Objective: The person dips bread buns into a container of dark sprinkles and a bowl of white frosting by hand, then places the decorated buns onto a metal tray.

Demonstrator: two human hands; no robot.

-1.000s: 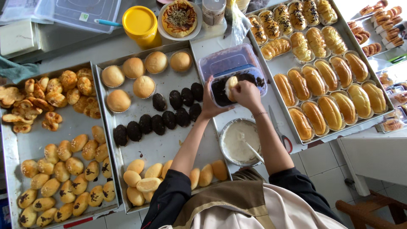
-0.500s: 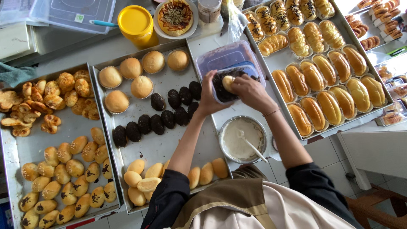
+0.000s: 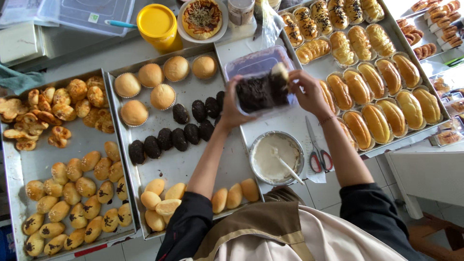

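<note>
Here the cream bowl [image 3: 276, 158], with a utensil leaning in it, is sitting nearest the person on the counter [image 3: 285, 121], probably kept close for dipping. Just right of the bowl, scissors [image 3: 316, 150] are lying flat. Just beyond the bowl, the tub [image 3: 261, 82] of dark crumbs is being held up off the counter and tilted toward the person. The left hand [image 3: 231, 108] is curling around the tub's left side, steadying it, while the right hand [image 3: 305, 89] is pinching a bun [image 3: 279, 71] and pressing it into the crumbs at the tub's right edge, likely so the coating sticks. Left of the bowl, a tray [image 3: 193, 145] is carrying dark coated buns [image 3: 169, 137] in rows, with plain ones at its near end. Right of the bowl, glazed long rolls [image 3: 386, 104] are filling another tray.

Against half a second earlier, the tub is now lifted and tipped more steeply, and the bun is sitting higher, near its far rim.
</note>
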